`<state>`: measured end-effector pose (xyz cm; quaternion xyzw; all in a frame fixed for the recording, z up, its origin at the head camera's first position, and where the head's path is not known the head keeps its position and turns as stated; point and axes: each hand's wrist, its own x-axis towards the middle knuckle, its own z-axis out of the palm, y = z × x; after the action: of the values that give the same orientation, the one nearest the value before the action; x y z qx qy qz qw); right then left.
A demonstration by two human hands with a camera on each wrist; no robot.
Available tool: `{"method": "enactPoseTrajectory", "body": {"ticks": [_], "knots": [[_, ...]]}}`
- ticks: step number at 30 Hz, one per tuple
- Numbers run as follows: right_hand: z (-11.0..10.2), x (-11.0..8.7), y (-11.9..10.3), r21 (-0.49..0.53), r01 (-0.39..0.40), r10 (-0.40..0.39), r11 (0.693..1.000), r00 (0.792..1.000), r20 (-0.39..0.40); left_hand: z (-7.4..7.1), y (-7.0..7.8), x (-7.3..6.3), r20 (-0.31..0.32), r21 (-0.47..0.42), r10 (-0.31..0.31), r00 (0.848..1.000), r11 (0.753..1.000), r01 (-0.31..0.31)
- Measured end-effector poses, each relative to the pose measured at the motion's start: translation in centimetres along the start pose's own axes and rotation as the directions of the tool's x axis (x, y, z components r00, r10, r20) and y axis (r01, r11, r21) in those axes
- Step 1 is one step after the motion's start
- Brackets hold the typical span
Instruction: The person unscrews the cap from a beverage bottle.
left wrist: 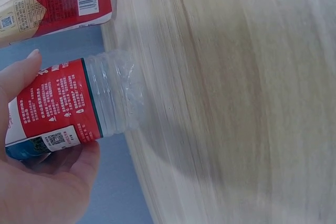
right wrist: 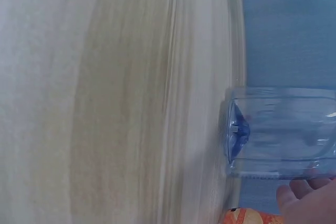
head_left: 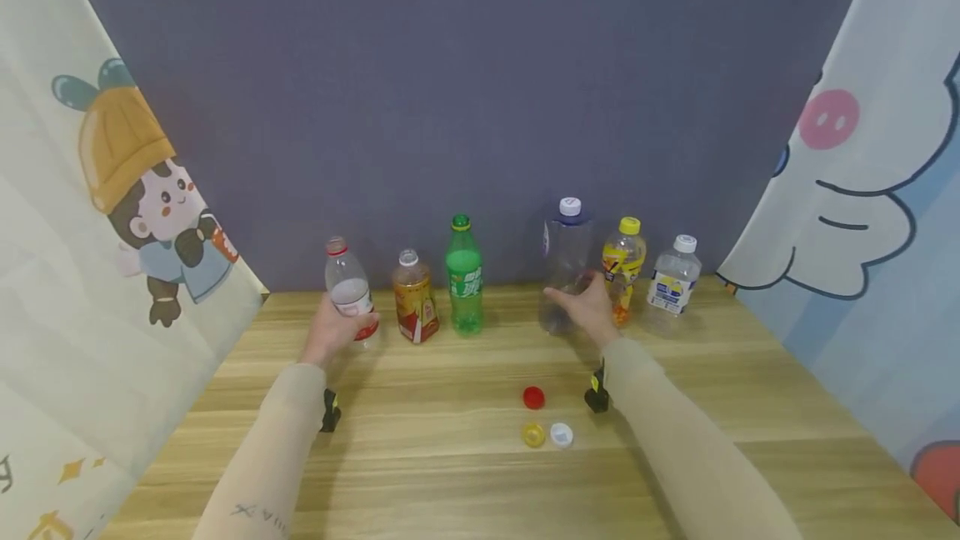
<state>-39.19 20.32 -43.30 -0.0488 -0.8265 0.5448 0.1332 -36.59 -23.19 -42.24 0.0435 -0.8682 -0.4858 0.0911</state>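
Note:
At the left of the bottle row, my left hand point(head_left: 336, 330) grips a clear bottle with a red and white label point(left wrist: 55, 103). A red ring circles this bottle's neck, and its base is close to the table's back edge in the left wrist view. My right hand point(head_left: 588, 307) holds a large clear bottle with a white cap point(head_left: 566, 257) low on its body, thumb across the front. In the right wrist view, fingers point(right wrist: 296, 195) lie against that bottle's side. Both bottles stand upright.
Between the hands stand a red and yellow bottle point(head_left: 416, 307) and a green bottle point(head_left: 465, 282). Right of them are a yellow-capped bottle point(head_left: 624, 261) and a white-capped one point(head_left: 672, 286). Nearer on the wooden table lie red point(head_left: 533, 397), yellow point(head_left: 533, 434) and white point(head_left: 561, 435) caps.

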Motion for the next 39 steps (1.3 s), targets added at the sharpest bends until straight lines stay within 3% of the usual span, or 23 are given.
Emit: {"method": "enactPoseTrajectory", "body": {"ticks": [6, 13, 18, 24, 31, 35, 37, 39], "knots": [[-0.5, -0.8, -0.6, 0.014, 0.015, -0.016, 1.0, 0.999, 0.037, -0.2, -0.1, 0.0, 0.014, 0.025, 0.034, 0.999, 0.999, -0.034], [-1.2, -1.8, -1.4, 0.011, 0.055, -0.056, 0.998, 0.984, 0.169, -0.3, -0.1, -0.1, -0.002, 0.062, 0.054, 0.999, 0.997, -0.053], [-1.8, -2.7, -1.9, 0.038, 0.058, -0.064, 0.998, 0.983, 0.17, -0.2, -0.2, -0.2, 0.007, 0.049, 0.041, 0.999, 0.998, -0.042], [-2.4, -3.5, -2.6, 0.087, 0.123, -0.137, 0.989, 0.973, 0.185, -0.5, -0.2, -0.5, 0.024, 0.054, 0.017, 1.0, 0.998, -0.019], [-2.8, -4.8, -3.5, 0.044, 0.241, -0.244, 0.97, 0.943, 0.226, -1.4, 1.1, -2.4, 0.038, 0.094, -0.024, 0.999, 0.995, 0.02], [-2.8, -5.5, -4.0, 0.031, 0.296, -0.296, 0.955, 0.932, 0.211, -2.4, 1.7, -3.8, 0.051, 0.178, -0.075, 0.996, 0.982, 0.065], [-2.9, -5.8, -4.3, 0.043, 0.302, -0.304, 0.952, 0.936, 0.179, -2.7, 1.8, -4.5, 0.026, 0.221, -0.046, 0.999, 0.974, 0.039], [-3.1, -6.1, -4.5, 0.059, 0.308, -0.314, 0.949, 0.938, 0.146, -2.9, 1.9, -5.0, -0.031, 0.271, 0.03, 0.999, 0.962, -0.021]]}}
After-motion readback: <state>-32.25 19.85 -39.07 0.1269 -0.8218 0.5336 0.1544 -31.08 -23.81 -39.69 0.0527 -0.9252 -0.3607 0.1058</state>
